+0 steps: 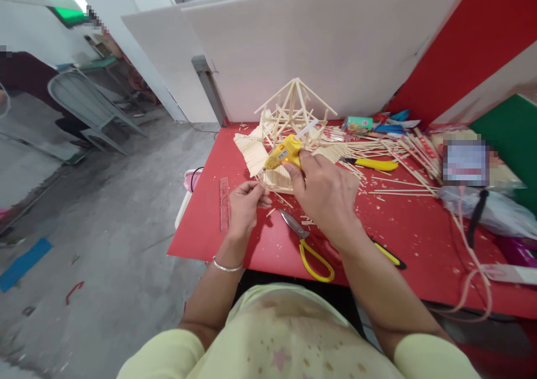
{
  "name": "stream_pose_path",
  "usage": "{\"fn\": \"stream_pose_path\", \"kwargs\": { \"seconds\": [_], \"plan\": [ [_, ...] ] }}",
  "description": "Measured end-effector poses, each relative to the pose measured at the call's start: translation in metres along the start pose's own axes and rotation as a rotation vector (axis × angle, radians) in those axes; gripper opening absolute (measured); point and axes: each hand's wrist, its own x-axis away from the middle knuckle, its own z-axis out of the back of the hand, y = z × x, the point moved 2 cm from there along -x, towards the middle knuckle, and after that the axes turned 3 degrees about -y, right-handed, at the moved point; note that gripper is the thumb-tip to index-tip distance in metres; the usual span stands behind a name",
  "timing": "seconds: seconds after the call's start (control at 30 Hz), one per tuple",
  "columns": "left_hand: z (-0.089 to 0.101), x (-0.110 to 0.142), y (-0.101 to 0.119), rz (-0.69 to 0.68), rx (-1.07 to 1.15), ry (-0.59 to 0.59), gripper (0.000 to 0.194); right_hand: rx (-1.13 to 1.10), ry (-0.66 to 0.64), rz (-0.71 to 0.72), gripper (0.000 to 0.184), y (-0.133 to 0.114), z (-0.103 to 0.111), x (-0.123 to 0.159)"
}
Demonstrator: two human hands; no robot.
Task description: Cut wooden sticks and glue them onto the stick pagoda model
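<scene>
My right hand (323, 186) is wrapped round a yellow hot glue gun (279, 156), its nozzle angled down to the left and a pale glue stick (307, 129) poking out of its back. Just below the nozzle, my left hand (248, 200) has its fingertips pinched together at the near edge of a stick model; whatever lies between them is too small to make out. The model is built of thin wooden sticks, with a pointed open roof frame (296, 96) and flat slatted panels (250, 150). The gun and my right hand partly hide it.
Yellow-handled scissors (315, 260), a clear ruler (224, 204), a yellow cutter (375, 164) and another cutter (389, 254) lie on the red table (195, 234). Loose sticks (403, 192) and plastic bags (499, 214) are at right. A pink cord (464, 261) hangs there. White boards (335, 48) stand behind.
</scene>
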Motion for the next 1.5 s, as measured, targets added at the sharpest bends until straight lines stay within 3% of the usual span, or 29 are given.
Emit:
{"fn": "stream_pose_path", "kwargs": {
  "seconds": [0.6, 0.87, 1.5],
  "plan": [
    [0.002, -0.001, -0.003, 0.002, 0.011, -0.011, 0.025, 0.028, -0.020, 0.059, 0.049, -0.006, 0.008, -0.009],
    [0.001, -0.001, -0.001, 0.002, 0.012, -0.007, 0.025, 0.011, -0.011, 0.026, 0.049, 0.002, -0.001, -0.013],
    [0.003, -0.002, -0.001, -0.008, -0.008, 0.027, 0.027, -0.005, 0.003, -0.069, 0.049, 0.019, -0.019, 0.018]
  ]
}}
